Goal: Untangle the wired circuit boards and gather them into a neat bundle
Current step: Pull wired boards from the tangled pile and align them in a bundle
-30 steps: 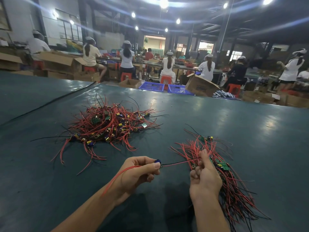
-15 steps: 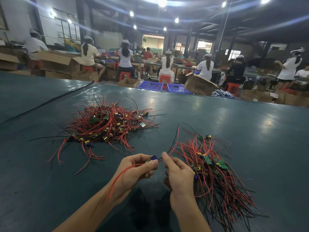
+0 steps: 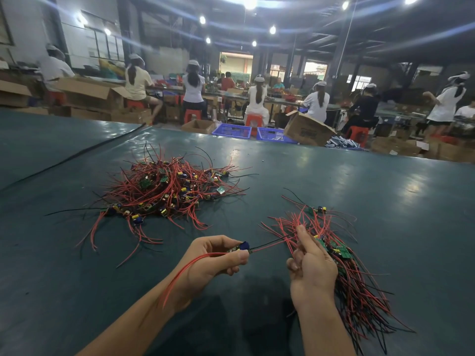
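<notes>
My left hand (image 3: 216, 258), lower centre of frame, pinches a small green circuit board with a blue capacitor (image 3: 240, 247) btw thumb and forefinger. Its red wire trails back along the forearm. Just right of it, my right hand (image 3: 312, 268) is curled round the board's black-and-red lead (image 3: 272, 243), drawn taut btw the two. Whether it also grips the sorted bundle of red and black wires with green boards (image 3: 359, 291) beneath, I can't tell; the palm hides that.

To do this well: slide the right fingers along the lead to straighten it, then lay the board down w/ its end level w/ the others.

The tangled heap of red-wired boards (image 3: 167, 191) sits upper left, apart from both hands. A thin black cable (image 3: 77, 155) crosses further left. Swing room is lower left and far right on the dark teal tabletop (image 3: 398, 206); its far edge is well off.
</notes>
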Tool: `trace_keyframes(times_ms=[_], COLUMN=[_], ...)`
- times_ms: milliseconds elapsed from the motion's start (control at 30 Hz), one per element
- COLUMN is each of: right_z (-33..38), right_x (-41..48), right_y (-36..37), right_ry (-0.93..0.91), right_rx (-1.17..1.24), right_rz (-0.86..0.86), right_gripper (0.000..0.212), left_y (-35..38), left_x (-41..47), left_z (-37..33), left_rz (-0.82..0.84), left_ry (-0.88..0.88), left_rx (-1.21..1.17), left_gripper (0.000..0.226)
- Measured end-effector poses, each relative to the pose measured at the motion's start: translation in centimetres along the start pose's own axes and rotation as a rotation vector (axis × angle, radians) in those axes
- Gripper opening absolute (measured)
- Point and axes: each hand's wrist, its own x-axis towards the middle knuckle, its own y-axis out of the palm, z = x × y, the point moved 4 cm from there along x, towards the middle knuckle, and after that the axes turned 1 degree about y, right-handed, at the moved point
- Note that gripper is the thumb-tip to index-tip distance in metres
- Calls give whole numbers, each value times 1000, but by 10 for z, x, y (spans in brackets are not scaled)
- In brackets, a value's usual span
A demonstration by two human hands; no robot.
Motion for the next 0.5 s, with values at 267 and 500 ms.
trace_keyframes(times_ms=[267,500], right_z=[9,-9], right_x=[-19,-70], right_y=[9,43], right_ry=[-574,-1248], right_rx=[-273,-978], right_rz=[-76,415], right_gripper=[37,27], left_y=[-11,-4], left_x=[9,6], left_z=[9,7], left_rz=[-140,-66], left_ry=[-32,-5], left_rx=[-104,24], left_gripper=[26,38])
